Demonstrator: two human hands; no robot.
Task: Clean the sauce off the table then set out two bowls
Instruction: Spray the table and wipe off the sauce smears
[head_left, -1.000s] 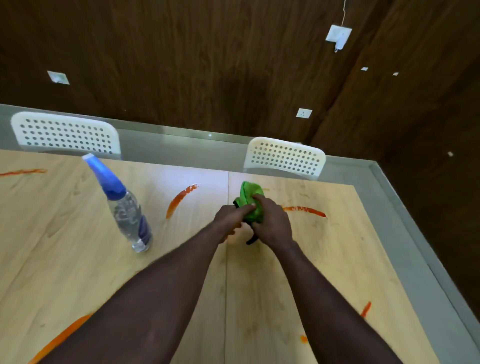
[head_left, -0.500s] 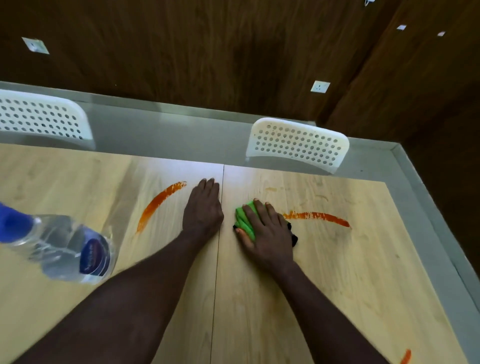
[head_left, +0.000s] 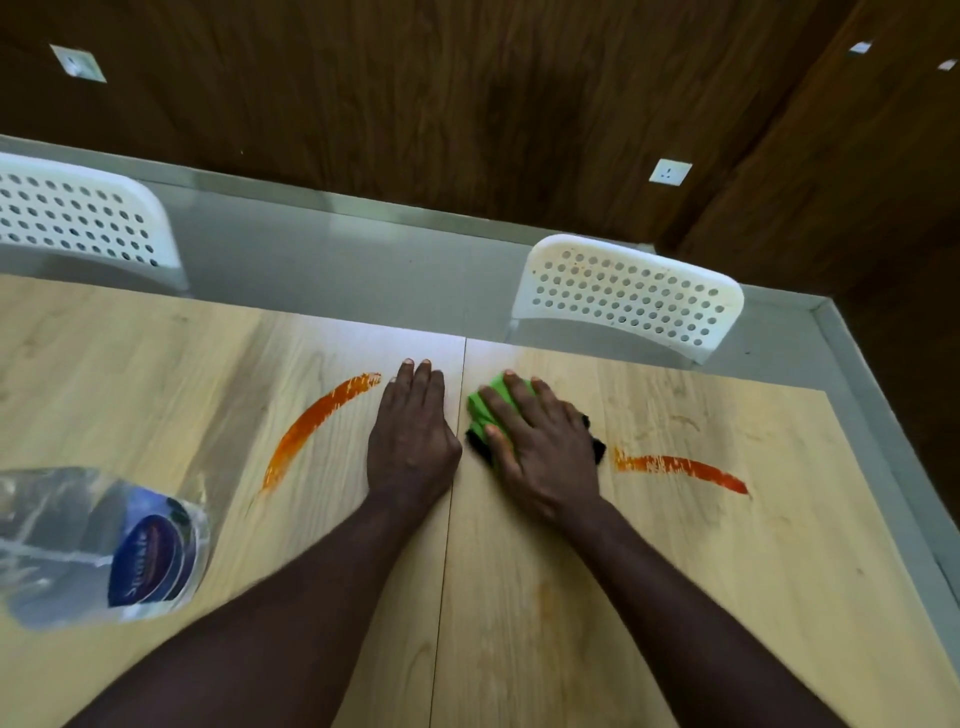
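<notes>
My right hand (head_left: 540, 452) lies flat on a green cloth with a black edge (head_left: 485, 410), pressing it onto the light wooden table (head_left: 675, 597). Just left of it, my left hand (head_left: 413, 436) rests palm down on the bare tabletop, fingers straight. An orange sauce streak (head_left: 680, 467) runs along the table to the right of the cloth. A second curved sauce streak (head_left: 317, 426) lies left of my left hand. No bowls are in view.
A clear spray bottle with a dark blue label (head_left: 98, 540) stands at the left edge, blurred. Two white perforated chairs (head_left: 628, 296) (head_left: 78, 218) stand along the table's far side. A grey floor strip and dark wood walls lie beyond.
The cloth went from held up in both hands to pressed flat under my right hand. My left hand let go and lies flat on the table. The sauce streak right of the cloth looks shorter.
</notes>
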